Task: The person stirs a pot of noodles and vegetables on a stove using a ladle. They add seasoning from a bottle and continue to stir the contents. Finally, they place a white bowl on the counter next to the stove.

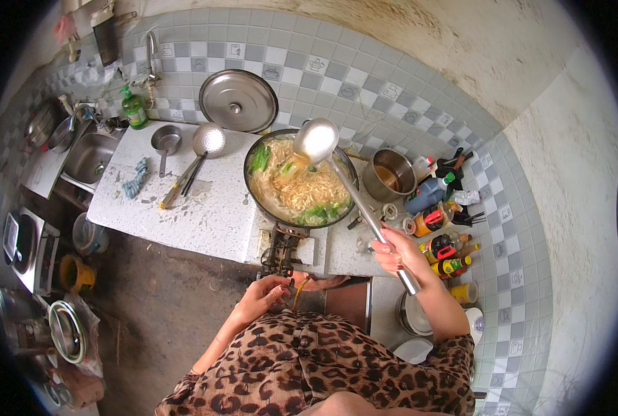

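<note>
My right hand (400, 249) grips the long steel handle of a ladle (317, 140). The ladle's bowl is tilted over the far side of a wide wok (250, 190), and brownish liquid runs from its lip. Noodles (309, 190) in pale broth fill the wok, with leafy greens (319, 213) at its near and left sides. Below the wok is a gas burner (279, 249) with dark metal fittings. My left hand (265, 296) is bent in front of these fittings, its fingertips close to a valve; whether they grip it I cannot tell.
A steel pot (389, 174) holding brown liquid stands right of the wok, near several sauce bottles (434, 218). On the left counter (210, 229) lie a skimmer (208, 140), a small saucepan (166, 139) and a blue cloth (136, 179). A large lid (239, 101) leans against the tiles.
</note>
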`<action>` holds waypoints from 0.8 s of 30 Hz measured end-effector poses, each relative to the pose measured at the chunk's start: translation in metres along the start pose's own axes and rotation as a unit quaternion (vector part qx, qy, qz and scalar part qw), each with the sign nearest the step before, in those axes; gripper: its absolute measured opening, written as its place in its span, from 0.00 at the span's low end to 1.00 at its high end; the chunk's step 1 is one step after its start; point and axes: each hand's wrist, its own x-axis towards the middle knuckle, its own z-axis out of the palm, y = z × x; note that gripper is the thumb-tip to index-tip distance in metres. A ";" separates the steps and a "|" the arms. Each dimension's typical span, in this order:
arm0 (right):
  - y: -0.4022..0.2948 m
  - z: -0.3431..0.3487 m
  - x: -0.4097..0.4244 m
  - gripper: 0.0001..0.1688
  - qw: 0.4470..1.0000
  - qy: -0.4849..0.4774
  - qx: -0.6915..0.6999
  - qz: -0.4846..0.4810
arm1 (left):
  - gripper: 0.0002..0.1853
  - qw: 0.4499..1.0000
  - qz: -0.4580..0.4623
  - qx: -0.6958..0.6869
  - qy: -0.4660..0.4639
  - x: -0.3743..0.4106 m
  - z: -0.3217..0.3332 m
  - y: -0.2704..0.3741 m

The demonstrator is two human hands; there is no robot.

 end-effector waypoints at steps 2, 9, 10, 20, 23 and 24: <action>-0.004 0.014 0.013 0.21 0.994 0.064 -0.091 -0.013 | 0.18 1.000 0.004 -0.002 0.004 -0.001 -0.001 0.001; 0.006 -0.004 0.083 0.35 0.665 0.075 -0.715 -0.204 | 0.18 1.000 0.013 -0.007 0.006 0.000 -0.004 -0.005; 0.003 -0.006 0.083 0.35 0.642 0.080 -0.743 -0.173 | 0.18 1.000 0.012 -0.008 0.008 -0.001 -0.004 -0.006; -0.031 -0.003 0.020 0.33 0.395 0.137 -0.898 -0.137 | 0.17 1.000 0.007 -0.005 0.003 0.005 0.001 -0.008; -0.034 0.007 -0.005 0.33 0.400 0.154 -0.896 -0.118 | 0.17 1.000 0.015 -0.008 -0.002 0.008 0.003 -0.013; -0.033 0.004 -0.013 0.32 0.404 0.157 -0.892 -0.130 | 0.16 1.000 0.011 -0.008 -0.004 0.009 0.004 -0.013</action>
